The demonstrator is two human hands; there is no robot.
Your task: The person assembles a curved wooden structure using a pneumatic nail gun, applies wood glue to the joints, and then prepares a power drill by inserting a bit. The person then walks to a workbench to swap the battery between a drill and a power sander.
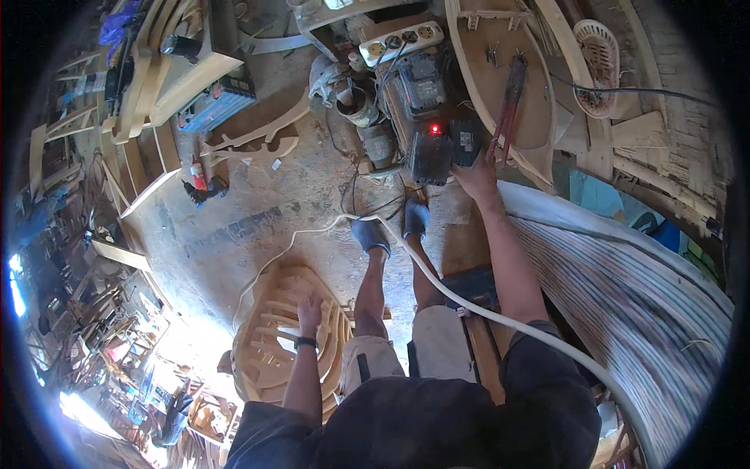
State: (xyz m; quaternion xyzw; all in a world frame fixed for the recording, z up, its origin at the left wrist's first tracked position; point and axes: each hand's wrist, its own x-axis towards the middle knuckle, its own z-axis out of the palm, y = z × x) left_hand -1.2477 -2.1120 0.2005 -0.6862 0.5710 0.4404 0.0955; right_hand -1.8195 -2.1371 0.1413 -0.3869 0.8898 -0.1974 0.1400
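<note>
My right hand (476, 181) reaches forward and closes on the near edge of a black battery pack (466, 141) with a pale label. The pack sits against a dark charger (428, 162) whose small light glows red; whether the two are joined I cannot tell. Just beyond is another dark charger or battery unit (422, 84). My left hand (310, 311), wearing a wristband, hovers over or rests on a ribbed wooden boat frame (269, 344). Its fingers look loosely extended, with nothing seen in them.
A white power strip (401, 43) with plugs lies ahead. Near it stand a power tool (379, 144) and a can (355, 105). Red-handled cutters (512, 109) lie in a wooden hull (500, 86). A pale hose (500, 316) crosses my lap. Striped fabric (617, 305) covers the right side.
</note>
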